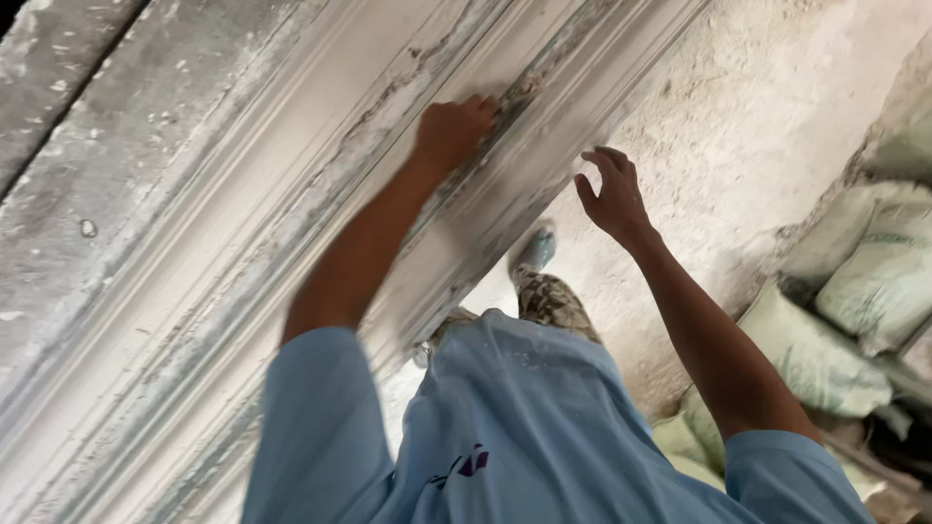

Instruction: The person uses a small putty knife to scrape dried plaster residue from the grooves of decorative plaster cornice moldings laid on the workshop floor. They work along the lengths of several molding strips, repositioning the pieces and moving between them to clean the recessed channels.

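While I lean over the long white plaster moulding point(291, 252), the items stand as follows.

Item: my left hand point(452, 131), closed into a fist and pressed into the grey, crumbly groove point(505, 107) that runs along the moulding's profile. Whether a small tool or rag sits inside the fist I cannot tell; the fingers hide it.

Item: my right hand point(612, 194), open and holding nothing, fingers loosely curled, hovering just off the moulding's near edge, not touching it.

Item: moulding, lying lengthwise across the view from lower left to upper right, ribbed, dusty, with rough residue in its central channel.

Item: dusty floor point(767, 126) beside it; pale green sacks point(854, 281) stacked at the right; my foot point(536, 248) below.

Step in hand, as I judge it: working the groove by rubbing or scraping. Next calls for firm, even pressure along the channel, with the free hand bracing the edge.
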